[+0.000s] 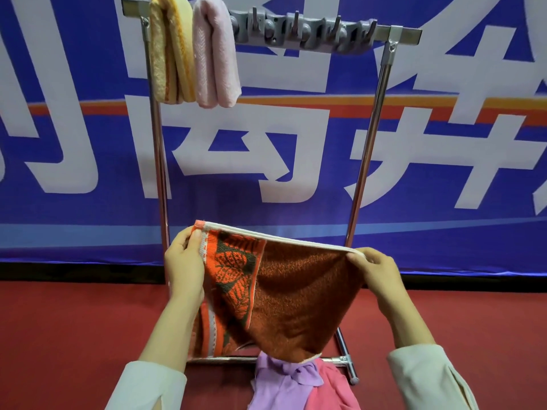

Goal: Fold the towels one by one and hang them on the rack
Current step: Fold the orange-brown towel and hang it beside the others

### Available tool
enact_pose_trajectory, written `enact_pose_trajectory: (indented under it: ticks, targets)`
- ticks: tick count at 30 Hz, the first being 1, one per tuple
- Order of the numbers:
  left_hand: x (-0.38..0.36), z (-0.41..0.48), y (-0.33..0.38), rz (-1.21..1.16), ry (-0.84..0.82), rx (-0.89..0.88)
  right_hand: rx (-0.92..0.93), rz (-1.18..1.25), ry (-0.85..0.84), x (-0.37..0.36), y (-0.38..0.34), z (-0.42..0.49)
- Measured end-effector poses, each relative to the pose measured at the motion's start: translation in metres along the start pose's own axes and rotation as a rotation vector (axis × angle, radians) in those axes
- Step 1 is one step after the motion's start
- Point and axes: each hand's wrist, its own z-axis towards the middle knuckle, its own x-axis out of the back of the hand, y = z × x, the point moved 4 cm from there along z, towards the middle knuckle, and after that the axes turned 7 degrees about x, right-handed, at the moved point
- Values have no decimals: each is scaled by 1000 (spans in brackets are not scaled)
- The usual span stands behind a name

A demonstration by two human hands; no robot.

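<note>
I hold an orange and brown patterned towel (284, 294) stretched in the air in front of the metal rack (381, 93). My left hand (185, 261) pinches its upper left corner and my right hand (374, 269) pinches the upper right corner, so the white-edged top hem runs taut between them. The cloth hangs down in a loose triangle. On the rack's top bar, at the left, hang a folded yellow towel (170, 51) and a folded pale pink towel (214, 54).
A grey hook strip (302, 32) fills the rest of the top bar. A lilac cloth (279, 386) and a pink cloth (328, 392) lie on the red floor (74, 335) by the rack's base. A blue banner (296, 161) hangs behind.
</note>
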Motion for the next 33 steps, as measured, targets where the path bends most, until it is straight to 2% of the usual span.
enact_pose_trajectory:
  ticks: [3, 6, 9, 12, 15, 17, 20, 22, 26, 29, 32, 33]
  targets:
    - [1, 1, -2, 58, 8, 11, 33, 125, 141, 14, -3, -1]
    - [2, 4, -4, 116, 6, 12, 67, 68, 256, 25, -6, -3]
    - [2, 5, -4, 186, 19, -15, 112, -43, 230, 27, -11, -5]
    - [4, 4, -2, 166, 52, -56, 118, -53, 138, 21, -13, -3]
    - [4, -3, 6, 218, 52, -126, 45, 163, 50, 15, -19, -4]
    - [-2, -13, 14, 303, 30, -187, -33, 409, -70, 6, -23, -8]
    - [-15, -27, 20, 343, -16, -262, -107, 608, -230, -5, -34, -13]
    - [-20, -34, 23, 329, -18, -308, -110, 678, -219, -6, -39, -14]
    - [-12, -29, 27, 290, 65, -325, -113, 737, -4, 8, -31, -6]
    - [-4, -19, 17, 251, 80, -244, -96, 625, 133, 15, -23, -4]
    - [-4, -15, 8, 358, 74, -247, 146, 102, 284, 21, -23, -5]
    - [-5, -16, 8, 413, 62, -269, 193, 12, 322, 20, -23, -5]
